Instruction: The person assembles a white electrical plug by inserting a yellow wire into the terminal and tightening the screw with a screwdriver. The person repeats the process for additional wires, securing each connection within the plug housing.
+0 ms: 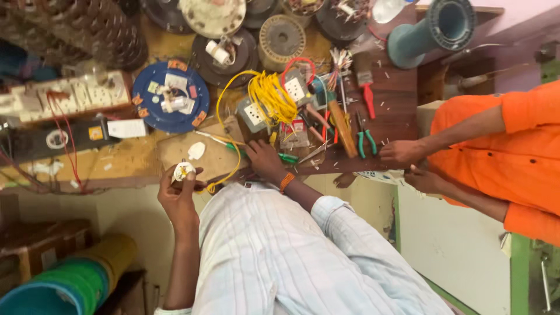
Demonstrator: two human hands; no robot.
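while the left hand (178,195) pinches a white plug (184,171) upright for access, the right hand (263,160), fingers half-curled, rests on the bench (134,157) by a green screwdriver (280,156) at 3 o'clock.

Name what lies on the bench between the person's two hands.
In the head view, between the left hand, holding a white plug, and the right hand lies a yellow wire on a brown board.

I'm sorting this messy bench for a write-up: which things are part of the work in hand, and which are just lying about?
In hand:
- left hand holds a white plug
- right hand rests by a green screwdriver
- yellow wire
- plug cover

Lying about:
- blue disc
- green pliers
- teal pipe
- white switchboard
- another person's hands
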